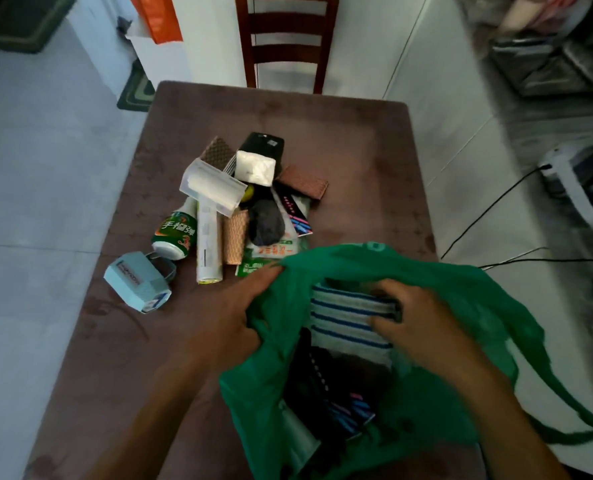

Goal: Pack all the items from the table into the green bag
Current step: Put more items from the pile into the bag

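A brown table (pixel 340 126) stood on a pale tiled floor (pixel 45 168), with a dark wooden slat-back chair (pixel 286 43) at its far edge. A green mat (pixel 135 90) lay off the far-left corner, black cables (pixel 489 209) trailing right

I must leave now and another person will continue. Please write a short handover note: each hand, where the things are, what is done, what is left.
Left hand: grips the left rim of the green plastic bag, holding it open.
Right hand: inside the bag mouth, holding a folded blue-and-white striped cloth.
Done: the cloth is in the bag, above some dark packets.
Left: the pile on the brown table, including a light blue box, a green-labelled bottle, a clear-covered lint roller, a white tissue pack, a black case, a dark grey sock bundle, patterned pads and flat sachets.
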Tool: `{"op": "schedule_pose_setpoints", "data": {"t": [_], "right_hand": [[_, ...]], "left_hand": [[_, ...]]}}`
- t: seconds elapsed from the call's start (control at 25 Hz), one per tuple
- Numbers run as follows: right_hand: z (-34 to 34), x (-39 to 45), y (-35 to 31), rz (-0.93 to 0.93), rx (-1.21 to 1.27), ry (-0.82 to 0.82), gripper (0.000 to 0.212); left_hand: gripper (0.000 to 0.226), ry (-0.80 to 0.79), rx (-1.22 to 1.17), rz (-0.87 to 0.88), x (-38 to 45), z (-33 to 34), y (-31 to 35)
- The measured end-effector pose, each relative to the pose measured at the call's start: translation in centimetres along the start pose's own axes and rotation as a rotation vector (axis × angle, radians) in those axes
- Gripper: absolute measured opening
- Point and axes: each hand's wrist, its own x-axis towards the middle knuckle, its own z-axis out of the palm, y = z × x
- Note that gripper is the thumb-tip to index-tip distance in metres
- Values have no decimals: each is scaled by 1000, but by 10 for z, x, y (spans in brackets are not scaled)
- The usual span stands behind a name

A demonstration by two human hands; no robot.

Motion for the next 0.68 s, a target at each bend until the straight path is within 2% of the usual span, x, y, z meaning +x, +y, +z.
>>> {"op": "schedule_pose_setpoints", "data": {"t": [0.08, 0.2, 0.28, 0.36, 0.4, 0.44, 0.52, 0.56, 0.6, 0.68], "right_hand": [[-2, 0, -18, -112, -18, 193, 36], [0, 7, -51, -275, 129, 348, 21], [6, 36, -77, -323, 320, 327, 12], [28, 95, -89, -293, 341, 302, 15], [44, 132, -90, -252, 237, 265, 26], [64, 168, -85, -206, 91, 156, 44], [107, 220, -64, -112, -294, -149, 78], [123, 233, -53, -105, -446, -236, 82], [133, 241, -42, -127, -538, -244, 74], [135, 245, -35, -206, -587, -107, 38]], "left_hand": [[94, -2, 156, 19, -2, -5, 7], [90, 8, 200, 63, -5, -9, 15], [85, 35, 59, 75, -5, -9, 21], [82, -39, -18, 82, -2, -6, 25], [82, -60, -38, 82, 1, -4, 24], [81, -77, -40, 83, 5, -3, 21], [78, -49, -17, 84, 8, 2, 17], [78, -6, -29, 94, 8, 7, 14], [78, 13, -81, 89, 8, 11, 12], [80, -45, -198, 31, 10, 22, 7]]}}
